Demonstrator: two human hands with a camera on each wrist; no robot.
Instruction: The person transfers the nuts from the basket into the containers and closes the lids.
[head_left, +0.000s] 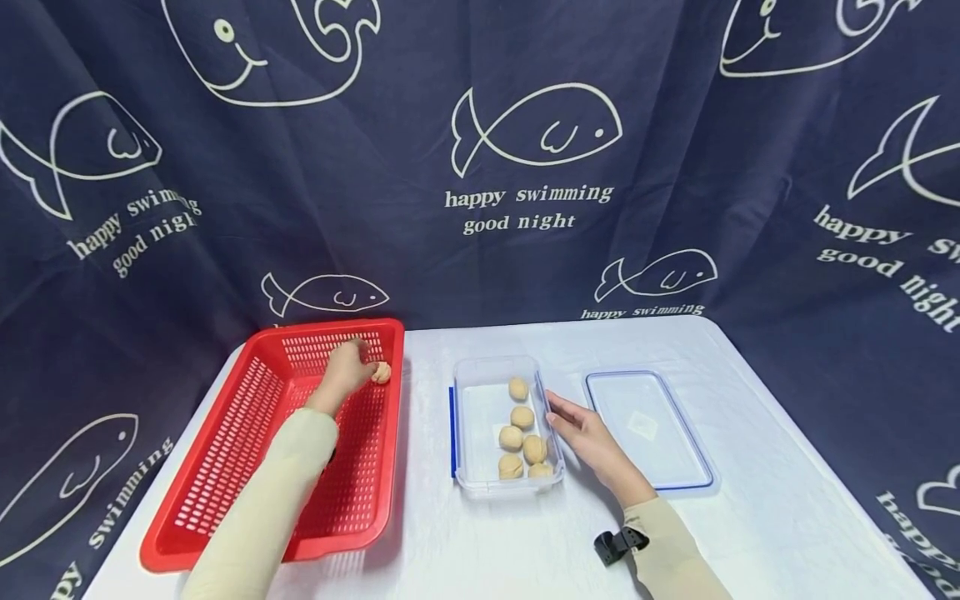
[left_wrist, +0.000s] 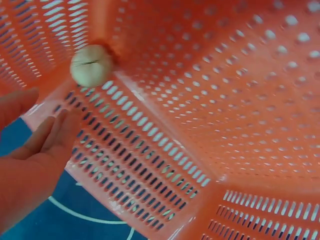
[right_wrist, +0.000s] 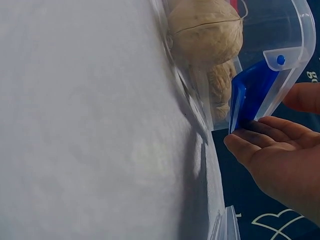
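Note:
My left hand (head_left: 347, 375) reaches down into the red plastic basket (head_left: 396, 450), near its far right corner. A single walnut (left_wrist: 91, 65) lies in that corner. In the left wrist view the fingers (left_wrist: 62, 132) stand fairly straight, apart from the walnut. A clear plastic box (head_left: 480, 483) holds several walnuts (head_left: 512, 437), mostly along its right side. Against the box's right wall rests my right hand (head_left: 596, 437). The right wrist view shows its fairly straight fingers touching a blue latch flap (right_wrist: 255, 90), the thumb near the wall.
A clear lid with a blue seal (head_left: 645, 429) lies flat on the white-covered table (head_left: 780, 517), right of the box. Behind the table hangs a dark blue curtain (head_left: 420, 208) with fish drawings. A black strap (head_left: 621, 545) sits at the right wrist.

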